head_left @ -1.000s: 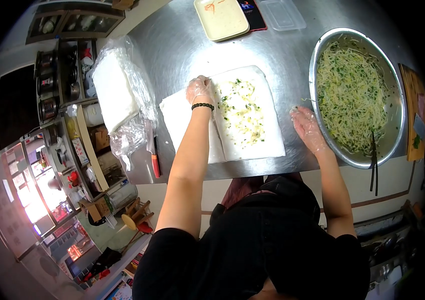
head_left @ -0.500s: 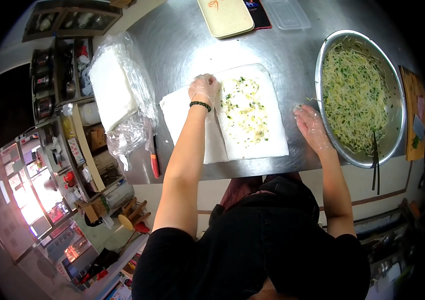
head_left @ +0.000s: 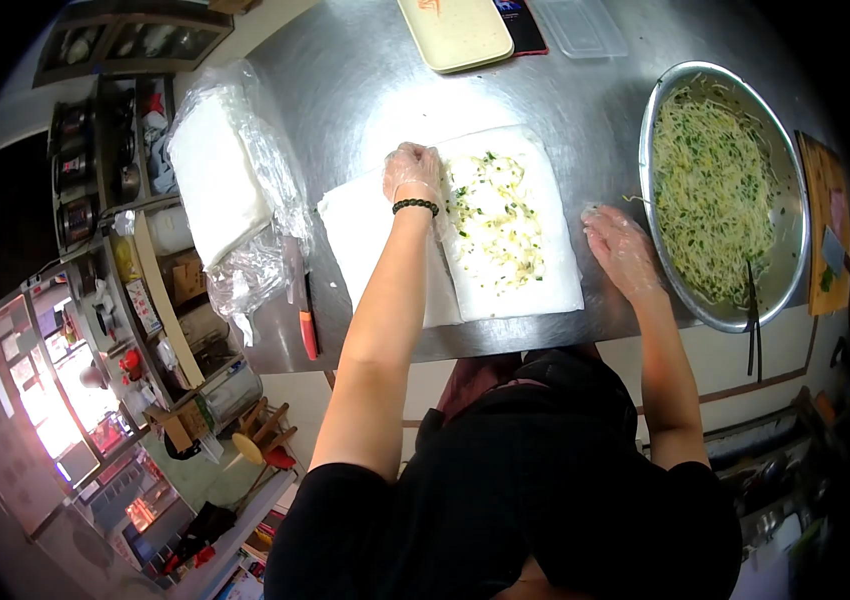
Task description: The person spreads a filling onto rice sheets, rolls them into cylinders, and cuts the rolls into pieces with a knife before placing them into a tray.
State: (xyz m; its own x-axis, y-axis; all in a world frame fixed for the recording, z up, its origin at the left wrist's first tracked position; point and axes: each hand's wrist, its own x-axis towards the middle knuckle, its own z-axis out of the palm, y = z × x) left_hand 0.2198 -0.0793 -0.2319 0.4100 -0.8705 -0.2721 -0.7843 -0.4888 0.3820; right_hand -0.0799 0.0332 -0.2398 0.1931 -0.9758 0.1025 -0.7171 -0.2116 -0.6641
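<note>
My left hand (head_left: 412, 172), in a clear plastic glove, has its fingers curled down at the upper edge between two white sheets; whether it pinches a sheet is hidden. The left white sheet (head_left: 370, 240) is bare and partly under my forearm. On the right white sheet (head_left: 557, 270) lies a spread of shredded filling with green bits (head_left: 500, 225). My right hand (head_left: 622, 250), also gloved, rests on the steel table with its fingers apart, holding nothing, between that sheet and the metal bowl's rim (head_left: 648, 180).
Shredded filling (head_left: 713, 190) and dark chopsticks (head_left: 751, 310) are in the bowl. A wooden board (head_left: 825, 220) is at the right. Wrapped white sheets (head_left: 220, 175) and a red-handled knife (head_left: 308, 335) lie left. A cream tray (head_left: 457, 35) and clear container (head_left: 580, 25) lie at the back.
The view has shifted slightly. My left hand stays at the sheets' upper edge, and my right hand has moved slightly left, away from the bowl.
</note>
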